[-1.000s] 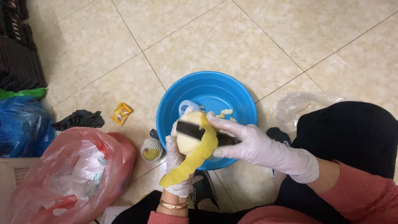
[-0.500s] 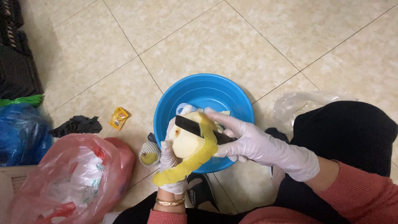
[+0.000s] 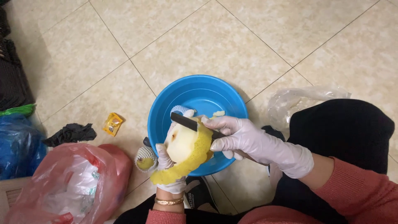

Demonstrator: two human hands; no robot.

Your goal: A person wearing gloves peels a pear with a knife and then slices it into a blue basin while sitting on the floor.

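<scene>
Beige floor tiles (image 3: 257, 45) with thin dark grout lines fill the view, and you sit low over them, a dark-clad knee (image 3: 340, 128) rising at your right. A blue bowl (image 3: 195, 93) stands on the floor right in front of you.

Your left hand (image 3: 168, 166), in a white glove, cups the fruit (image 3: 180, 143) from below, above the near rim of the bowl; its grip is closed around the pale, peeled flesh. A gold bracelet (image 3: 169, 201) sits on that wrist, just above a pink sleeve. A long strip of yellow peel (image 3: 188, 159) curls off the fruit and hangs down across your left palm, still joined at the top.

Your right hand (image 3: 240, 139), gloved in white too, has its grip closed on the knife (image 3: 184, 121). The dark blade lies flat across the top of the fruit, pointing left, with its edge at the spot where the peel leaves the flesh. A few small yellow scraps (image 3: 218, 113) lie inside the bowl, beyond the blade.

Just left of the bowl, touching the floor, sits a second fruit in a white foam net (image 3: 146, 159). Farther left lie a small yellow wrapper (image 3: 112, 124) and a crumpled dark cloth (image 3: 70, 133). A red plastic bag (image 3: 62, 186) bulges at the lower left, with a blue bag (image 3: 18, 145) behind it. A clear plastic bag (image 3: 298, 101) lies right of the bowl, next to your knee.
</scene>
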